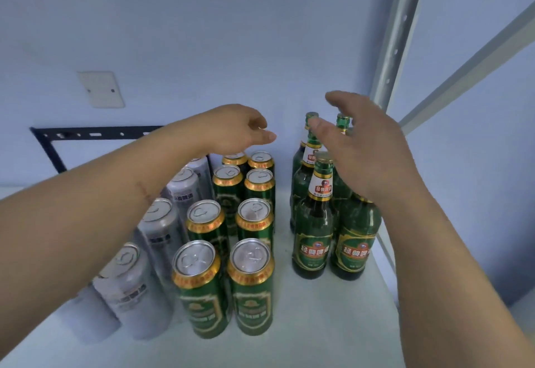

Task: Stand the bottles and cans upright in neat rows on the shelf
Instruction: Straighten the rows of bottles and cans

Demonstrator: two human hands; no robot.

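Several green cans [251, 286] with gold rims stand upright in two rows in the middle of the white shelf [318, 324]. To their left runs a row of silver cans [130, 289], also upright. On the right, several green glass bottles [314, 228] stand in two rows running back to the wall. My left hand [234, 130] hovers above the rear green cans with loosely curled fingers, holding nothing. My right hand [362, 142] hangs spread over the bottle tops with straight fingers and hides some of the caps; whether it touches them is unclear.
A grey perforated shelf upright [396, 32] and a slanted brace [469, 69] rise at the right edge. A pale wall plate [101, 89] and a dark metal bracket [95, 134] sit on the back wall at left. A bare strip of shelf separates cans and bottles.
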